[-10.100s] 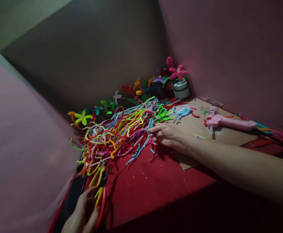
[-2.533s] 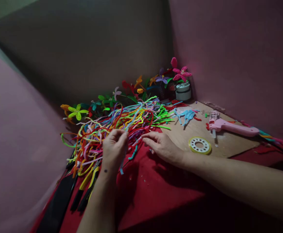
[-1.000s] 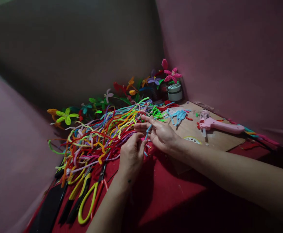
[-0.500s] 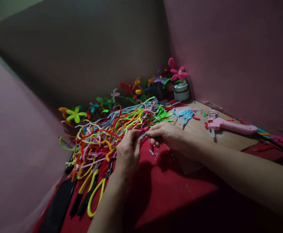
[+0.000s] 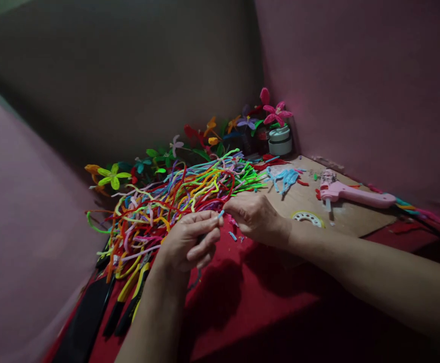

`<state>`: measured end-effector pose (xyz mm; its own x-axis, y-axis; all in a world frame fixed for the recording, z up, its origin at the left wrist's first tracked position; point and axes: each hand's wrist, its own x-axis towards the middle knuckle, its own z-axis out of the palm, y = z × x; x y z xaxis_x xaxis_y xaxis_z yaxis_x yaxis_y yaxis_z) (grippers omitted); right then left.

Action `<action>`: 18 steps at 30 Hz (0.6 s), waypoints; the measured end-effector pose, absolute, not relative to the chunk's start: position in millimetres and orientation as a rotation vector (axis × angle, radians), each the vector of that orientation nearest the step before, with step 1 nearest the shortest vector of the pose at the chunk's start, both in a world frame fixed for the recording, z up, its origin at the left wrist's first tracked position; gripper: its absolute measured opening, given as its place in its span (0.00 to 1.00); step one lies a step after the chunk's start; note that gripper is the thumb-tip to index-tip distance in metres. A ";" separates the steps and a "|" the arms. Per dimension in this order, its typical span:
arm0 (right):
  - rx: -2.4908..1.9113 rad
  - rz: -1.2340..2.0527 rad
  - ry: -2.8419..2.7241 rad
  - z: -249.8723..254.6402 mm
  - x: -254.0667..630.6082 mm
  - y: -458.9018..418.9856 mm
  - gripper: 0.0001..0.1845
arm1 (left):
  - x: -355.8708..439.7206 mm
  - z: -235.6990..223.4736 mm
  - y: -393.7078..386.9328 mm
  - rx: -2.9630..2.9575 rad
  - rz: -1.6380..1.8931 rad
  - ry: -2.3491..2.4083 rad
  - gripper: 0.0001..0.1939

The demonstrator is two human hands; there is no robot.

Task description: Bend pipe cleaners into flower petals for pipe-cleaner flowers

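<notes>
My left hand (image 5: 193, 241) pinches a short light blue pipe cleaner (image 5: 221, 214) between thumb and forefinger, its end poking out past the fingertips. Beneath that palm hangs a dark greyish-blue strand (image 5: 194, 282), probably more of the same piece. Curled fingers of my right hand (image 5: 256, 216) come close to the blue tip; whatever they grip is hidden. Just behind both hands spreads a tangled heap of colourful pipe cleaners (image 5: 155, 209). On the red cloth (image 5: 257, 297) below lies a small blue snippet (image 5: 233, 236).
Yellow-and-black pliers (image 5: 127, 297) and a black flat object (image 5: 85, 317) lie at left. A pink glue gun (image 5: 356, 194), blue pipe cleaner shapes (image 5: 282, 179) and a white-yellow ring (image 5: 307, 218) rest on the board (image 5: 363, 222). Pipe cleaner flowers (image 5: 278, 113) line the wall.
My left hand has turned and moved down and left, its fingers now facing up. My right hand has curled tighter. The white-yellow ring has come into sight beside the right forearm.
</notes>
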<state>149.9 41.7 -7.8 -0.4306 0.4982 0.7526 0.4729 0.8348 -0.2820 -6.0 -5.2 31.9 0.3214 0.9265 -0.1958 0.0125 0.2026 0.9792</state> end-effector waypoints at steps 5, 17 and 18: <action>-0.668 0.077 -2.007 -9.9 148.5 43.4 0.10 | 4.6 33.8 -2.8 0.694 1.245 0.674 0.14; -0.696 1.314 -1.716 3.0 149.7 42.3 0.09 | -15.9 10.9 1.7 2.565 1.266 1.504 0.10; -0.674 1.386 -1.698 3.5 150.1 42.4 0.08 | -15.9 9.8 1.6 2.616 1.245 1.583 0.10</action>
